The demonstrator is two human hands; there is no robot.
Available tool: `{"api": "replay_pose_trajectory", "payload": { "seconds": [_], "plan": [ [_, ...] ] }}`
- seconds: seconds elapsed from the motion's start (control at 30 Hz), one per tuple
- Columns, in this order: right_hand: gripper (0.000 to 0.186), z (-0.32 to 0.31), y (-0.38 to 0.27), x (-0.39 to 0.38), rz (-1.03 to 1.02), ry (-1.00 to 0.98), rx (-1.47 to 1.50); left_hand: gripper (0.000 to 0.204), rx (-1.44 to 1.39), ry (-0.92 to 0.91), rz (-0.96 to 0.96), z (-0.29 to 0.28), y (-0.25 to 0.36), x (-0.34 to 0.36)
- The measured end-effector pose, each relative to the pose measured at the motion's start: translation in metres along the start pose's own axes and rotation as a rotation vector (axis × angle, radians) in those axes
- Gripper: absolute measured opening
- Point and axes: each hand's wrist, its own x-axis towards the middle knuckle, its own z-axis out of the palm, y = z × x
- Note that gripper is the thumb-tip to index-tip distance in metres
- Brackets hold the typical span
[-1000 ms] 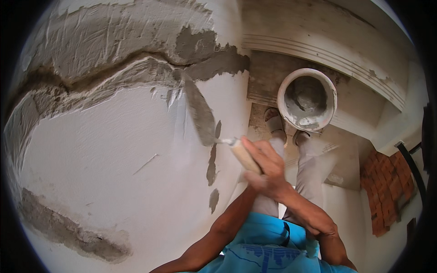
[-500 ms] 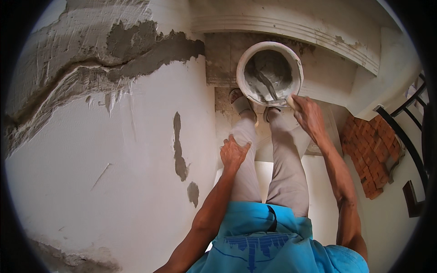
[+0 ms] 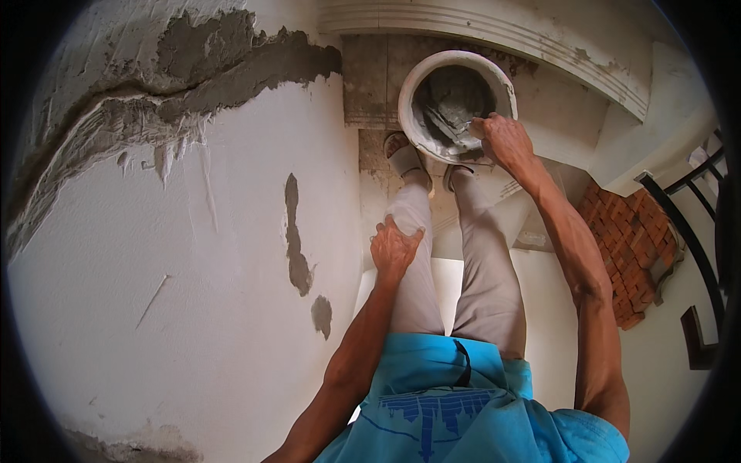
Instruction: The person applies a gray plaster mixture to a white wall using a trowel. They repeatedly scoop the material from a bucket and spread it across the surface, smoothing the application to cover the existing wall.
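While the left hand (image 3: 397, 245) lay on the left trouser leg (image 3: 417, 297) near the knee, its thumb set apart and its fingers draped over the cloth, the right hand (image 3: 505, 141) was curled around the handle of a trowel (image 3: 448, 130) at the lower right of a round, pale bucket (image 3: 506, 100). The handle was mostly covered by the fingers, and the trowel's grey-smeared blade lay inside the bucket, slanting toward its left side; how deep it sat in the grey mortar (image 3: 463, 85) could not be told. The bucket stood just beyond the person's two sandals (image 3: 405, 162), below a pale step (image 3: 502, 31) with a grooved edge. To the left rose a white wall (image 3: 193, 293), crossed near its upper part by a jagged crack (image 3: 147, 94) with rough, scraped plaster along it. A broad darker grey patch (image 3: 278, 62) spread beside the crack's right end, and lower down were a long, narrow grey smear (image 3: 296, 247) and a smaller blot (image 3: 322, 315) just beneath it. The person wore a blue shirt (image 3: 463, 420). Well apart on the right were reddish bricks (image 3: 629, 247) in close rows, near a black railing (image 3: 697, 238).
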Motion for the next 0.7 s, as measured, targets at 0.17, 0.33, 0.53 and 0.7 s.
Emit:
{"api": "replay_pose_trajectory", "payload": {
  "seconds": [0.17,0.33,0.53,0.7],
  "plan": [
    [0.017,0.0,-0.007,0.011,0.037,-0.094,-0.024,0.082,-0.023,0.037,0.034,0.002,-0.001,0.0],
    [0.016,0.007,-0.013,0.014,0.019,-0.083,-0.063,0.084,-0.005,0.028,0.015,0.002,0.0,0.002],
    [0.018,0.02,0.015,0.029,0.024,-0.185,0.013,0.087,-0.006,-0.057,-0.029,-0.003,0.001,0.003],
    [0.027,0.011,0.029,0.027,-0.01,-0.172,0.187,0.088,-0.002,-0.068,-0.036,-0.003,0.0,0.004]
  ]
}}
